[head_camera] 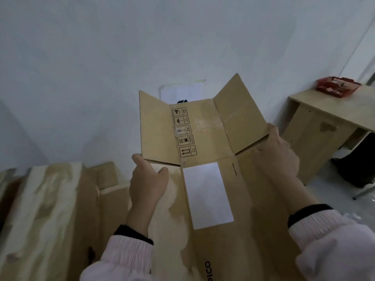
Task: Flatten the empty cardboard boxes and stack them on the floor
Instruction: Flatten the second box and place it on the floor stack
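Observation:
I hold a brown cardboard box [203, 138] up in front of me, collapsed nearly flat, with its end flaps spread out to the left and right. It carries a column of black handling symbols and a white label lower down. My left hand [148, 181] grips its left edge just under the left flap. My right hand [278, 155] grips the right edge, thumb on the base of the right flap. Both wrists show pink sleeves with black cuffs.
More cardboard [60, 209], flattened or leaning, lies at the lower left beside the held box. A wooden desk [324, 122] stands at the right with a red tray [337, 86] on top. A dark object sits under the desk. A pale wall fills the background.

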